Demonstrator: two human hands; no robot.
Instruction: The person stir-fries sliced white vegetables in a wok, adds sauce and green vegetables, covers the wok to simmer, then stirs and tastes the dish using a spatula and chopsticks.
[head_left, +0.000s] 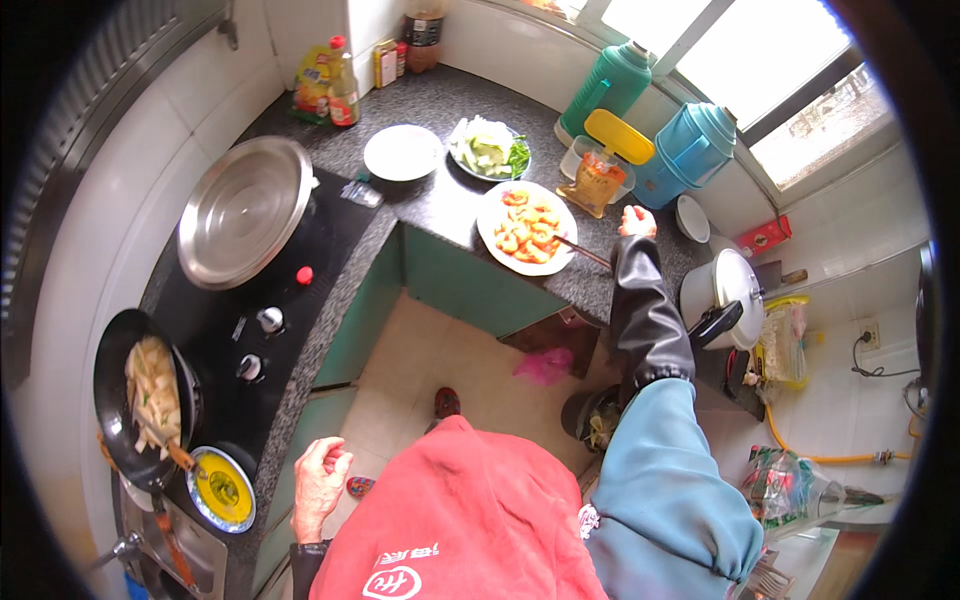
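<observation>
My left hand (319, 484) is held in the air at the lower left, its fingers loosely curled and nothing visible in it. My right hand (637, 222) reaches over the granite counter, right of a seasoning packet (596, 184); its grip is hard to make out. Chopsticks (581, 250) lean on a white plate (491, 251) of orange-coated shrimp (529, 229), their far end passing by my black sleeve. Behind it are a plate of sliced greens (487, 150) and an empty white plate (403, 153). A black wok (112, 397) with pale food and a spatula (161, 439) stands at left.
A large steel lid (246, 214) covers the far burner. A bowl of yellow liquid (223, 491) sits beside the wok, near the sink (202, 547). Green (611, 82) and blue (686, 154) thermos flasks stand by the window. A pressure cooker (724, 300) is at right, a bin (592, 420) below.
</observation>
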